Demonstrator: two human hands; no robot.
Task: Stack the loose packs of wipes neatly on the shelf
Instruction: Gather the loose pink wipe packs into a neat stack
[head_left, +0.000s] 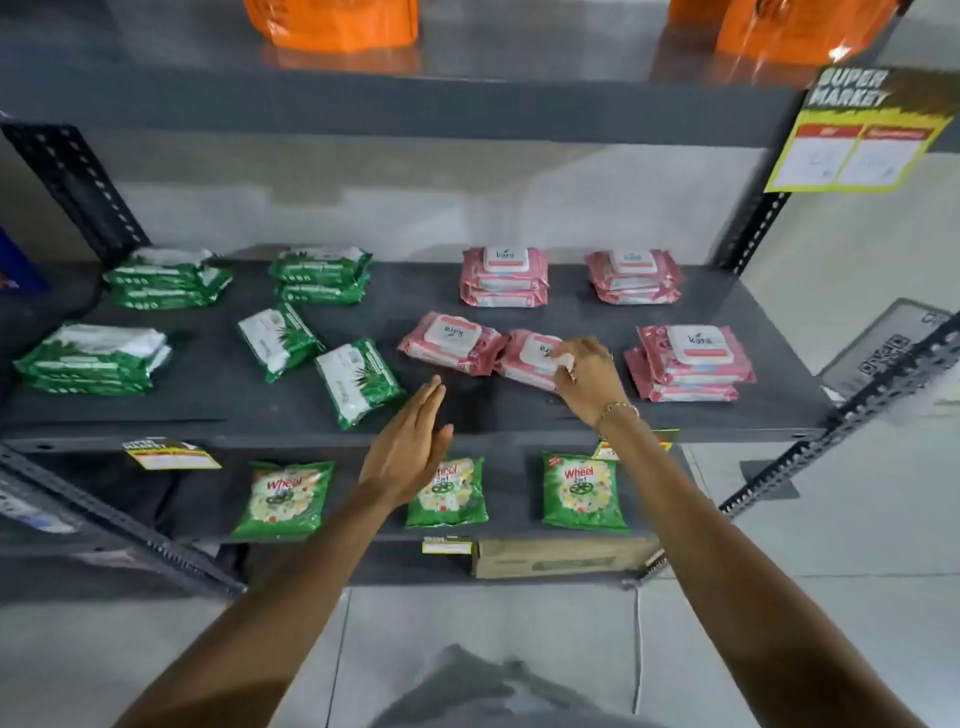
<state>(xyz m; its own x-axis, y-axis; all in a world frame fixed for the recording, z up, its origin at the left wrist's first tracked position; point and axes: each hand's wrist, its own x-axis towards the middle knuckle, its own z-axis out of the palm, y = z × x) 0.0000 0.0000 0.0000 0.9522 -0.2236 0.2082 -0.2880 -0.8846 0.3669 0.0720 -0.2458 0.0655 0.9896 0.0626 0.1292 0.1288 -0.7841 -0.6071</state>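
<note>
On the dark grey shelf (218, 410) lie two loose pink wipes packs, one (451, 343) left of the other (527, 358). My right hand (587, 376) grips the near right edge of the second pink pack. My left hand (410, 447) hovers flat and open above the shelf's front edge, holding nothing. Two loose green wipes packs (278, 340) (358, 379) lie askew left of centre. Neat pink stacks sit at the back (504, 275) (634, 275) and at the right (691, 364). Green stacks stand at the back (166, 278) (322, 275) and far left (93, 358).
Slotted metal uprights (78, 187) (748, 234) frame the shelf. The shelf above holds orange bags (332, 23). Below are three green detergent pouches (283, 499) (582, 491) and a cardboard box (561, 556). A yellow price sign (857, 135) hangs at upper right.
</note>
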